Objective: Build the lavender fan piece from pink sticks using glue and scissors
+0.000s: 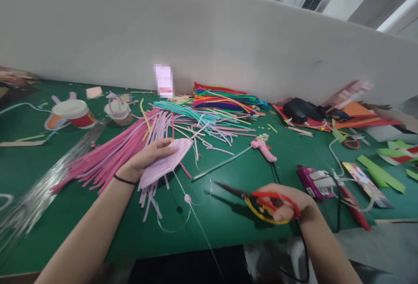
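On the table (225,232) before you, pipe cleaners (114,155) lie left of and behind your left hand (148,160); a paper cup (85,120) stands farther back on the left. The glue gun (266,150) lies behind the scissors (273,219) in your right hand (290,199). A partition (163,27) stands behind the table.

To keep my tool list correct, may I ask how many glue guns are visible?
1: a pink glue gun lies on the green table, beyond the scissors in the right hand. Others could be hidden.

Scissors (241,193), a glue gun (264,149) and pipe cleaners (114,151) mark this as a craft workshop.
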`<state>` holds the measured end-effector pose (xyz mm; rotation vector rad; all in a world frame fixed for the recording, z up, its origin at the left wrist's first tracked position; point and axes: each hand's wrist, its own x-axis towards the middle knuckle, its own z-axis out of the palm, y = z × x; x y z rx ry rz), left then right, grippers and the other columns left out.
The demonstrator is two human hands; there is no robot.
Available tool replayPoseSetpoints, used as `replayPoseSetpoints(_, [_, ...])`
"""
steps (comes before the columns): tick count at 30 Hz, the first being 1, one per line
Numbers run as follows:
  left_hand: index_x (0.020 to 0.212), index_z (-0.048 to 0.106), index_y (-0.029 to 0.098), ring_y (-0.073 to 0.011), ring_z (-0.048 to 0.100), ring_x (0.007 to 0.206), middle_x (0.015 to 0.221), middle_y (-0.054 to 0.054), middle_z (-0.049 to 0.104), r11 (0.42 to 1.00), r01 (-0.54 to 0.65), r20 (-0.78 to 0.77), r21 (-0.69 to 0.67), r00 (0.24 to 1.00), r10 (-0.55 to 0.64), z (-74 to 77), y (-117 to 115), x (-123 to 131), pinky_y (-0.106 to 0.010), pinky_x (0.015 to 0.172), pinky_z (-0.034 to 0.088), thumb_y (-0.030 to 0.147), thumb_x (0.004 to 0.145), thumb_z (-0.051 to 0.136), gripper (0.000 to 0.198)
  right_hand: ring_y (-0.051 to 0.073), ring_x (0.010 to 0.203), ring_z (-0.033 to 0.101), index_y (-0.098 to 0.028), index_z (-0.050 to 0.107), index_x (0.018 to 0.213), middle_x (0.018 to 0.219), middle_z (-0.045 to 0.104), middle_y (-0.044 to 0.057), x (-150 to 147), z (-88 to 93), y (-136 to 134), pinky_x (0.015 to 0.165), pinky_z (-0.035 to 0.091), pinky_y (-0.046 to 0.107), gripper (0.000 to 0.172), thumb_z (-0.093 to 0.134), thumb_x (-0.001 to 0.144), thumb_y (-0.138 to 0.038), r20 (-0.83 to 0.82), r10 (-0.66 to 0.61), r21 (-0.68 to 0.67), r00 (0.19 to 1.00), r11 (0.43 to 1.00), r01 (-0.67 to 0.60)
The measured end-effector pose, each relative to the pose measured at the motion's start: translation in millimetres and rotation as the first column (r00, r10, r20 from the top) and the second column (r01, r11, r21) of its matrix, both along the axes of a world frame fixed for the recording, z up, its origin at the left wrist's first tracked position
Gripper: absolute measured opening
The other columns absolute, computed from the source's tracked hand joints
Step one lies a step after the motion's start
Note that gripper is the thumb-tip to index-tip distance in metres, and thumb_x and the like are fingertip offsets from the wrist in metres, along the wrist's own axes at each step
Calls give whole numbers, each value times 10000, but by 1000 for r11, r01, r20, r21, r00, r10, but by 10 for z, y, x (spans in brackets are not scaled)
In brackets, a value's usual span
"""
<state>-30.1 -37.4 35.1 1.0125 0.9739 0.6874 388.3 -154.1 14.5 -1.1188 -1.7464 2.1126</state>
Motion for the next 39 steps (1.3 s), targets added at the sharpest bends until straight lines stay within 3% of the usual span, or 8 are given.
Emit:
replayPoseSetpoints(4, [987,646,192,-103,609,587,747,2,675,999,-35,11,-7,999,35,28,8,3,-168,513,467,286,677,803,361,70,467,510,-126,578,875,605,589,-31,200,-75,-244,421,369,156,621,918,439,-410,-216,-76,-143,973,989,46])
replayPoseSetpoints(8, [1133,634,206,-145,663,711,903,-35,719,1000,8,-1,-2,1000,-8,55,-13,109,-201,597,505,259,694,784,468,108,523,618,-144,549,942,714,649,34,123,171,-171,458,431,173,491,857,614,-341,-322,-284,-30,903,956,290])
replayPoseSetpoints(14, [1137,628,182,-140,656,733,945,-36,711,1000,-6,68,-29,998,7,-27,-44,179,-224,657,516,258,708,775,459,29,370,435,-192,506,878,805,636,-1,-871,412,445,340,328,172,347,757,725,-377,-131,-462,160,877,863,478])
replayPoseSetpoints(17, [1153,616,196,-133,649,774,1014,-39,696,1000,-3,113,-20,994,6,-53,-69,159,-223,682,514,276,745,749,437,100,530,575,-208,481,791,785,652,-5,-1306,291,666,478,457,214,371,789,671,-376,-70,-588,496,806,680,539])
replayPoseSetpoints(21, [1216,574,236,-150,647,865,1086,-30,680,999,34,38,42,999,-35,-24,-85,165,-244,745,506,284,724,764,530,195,774,683,-228,492,906,926,682,31,-1458,80,801,700,533,312,343,744,711,-358,-63,-689,792,722,406,456])
replayPoseSetpoints(25, [1132,587,220,-194,626,988,1087,-25,668,985,100,-141,138,987,-80,-12,-57,179,-269,802,487,275,670,784,506,251,973,658,-217,456,1046,1081,628,100,-1330,-39,824,831,519,399,313,626,810,-333,25,-618,911,786,338,237])
replayPoseSetpoints(30, [1052,603,219,-196,634,913,974,-6,672,970,131,-231,203,969,-83,-33,-30,147,-262,746,480,289,646,771,445,352,1098,572,-122,444,1154,1131,571,205,-1190,2,787,876,486,478,579,695,745,-446,241,-591,964,770,239,-118])
replayPoseSetpoints(39, [1190,631,240,-180,657,908,1165,-42,672,991,89,-72,100,994,-82,-34,-34,169,-248,738,508,223,650,768,557,227,809,659,-182,535,1050,973,682,88,-1166,26,647,611,475,296,357,613,791,-414,205,-692,979,692,151,-139])
